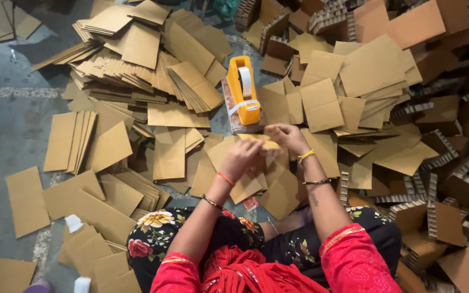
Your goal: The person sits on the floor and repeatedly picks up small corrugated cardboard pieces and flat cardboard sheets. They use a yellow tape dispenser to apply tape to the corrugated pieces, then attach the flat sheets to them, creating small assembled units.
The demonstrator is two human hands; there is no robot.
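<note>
My left hand (pixel 241 157) and my right hand (pixel 286 135) meet over a small brown cardboard piece (pixel 263 143) and both grip it just in front of me. An orange tape dispenser (pixel 243 89) with a white tape roll stands right beyond the hands on a reddish block. A strip of tape seems to run from the dispenser toward the held piece, though I cannot tell where it ends. I sit on the floor with my knees spread, in red sleeves and dark floral trousers.
Flat brown cardboard sheets (pixel 137 59) lie heaped at the left and centre. Folded corrugated boxes and toothed strips (pixel 441 163) pile up at the right. Bare grey concrete floor (pixel 6 125) shows at the far left. More loose sheets (pixel 77 206) lie by my left knee.
</note>
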